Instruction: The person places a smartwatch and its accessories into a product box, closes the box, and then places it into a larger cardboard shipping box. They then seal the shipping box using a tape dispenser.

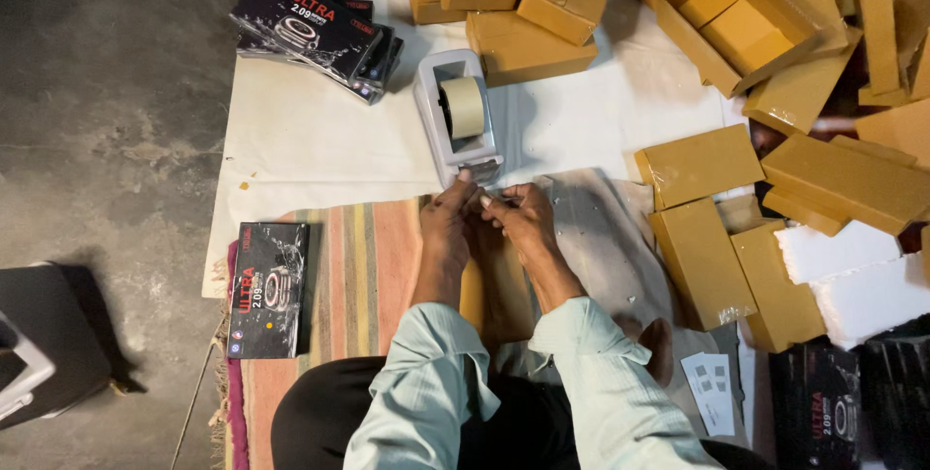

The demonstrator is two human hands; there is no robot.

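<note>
Reaching forward together, the left hand (448,223) and right hand (518,220) meet at the cutter end of a grey desktop tape dispenser (455,121), whose beige tape roll (464,107) sits upright in its cradle facing the person, so the loose end comes off toward them. The fingertips of both hands are pinched close at the dispenser's front edge, seemingly on the tape end, though the strip itself is too thin to make out. A brown cardboard box (496,291) lies under the forearms on the striped mat (358,266), kept close for handling. Sealed brown boxes (707,257) are heaped to the right, black printed product boxes (315,32) are stacked on the white sheet (310,141), and one more black box (266,288) lies at the left.
</note>
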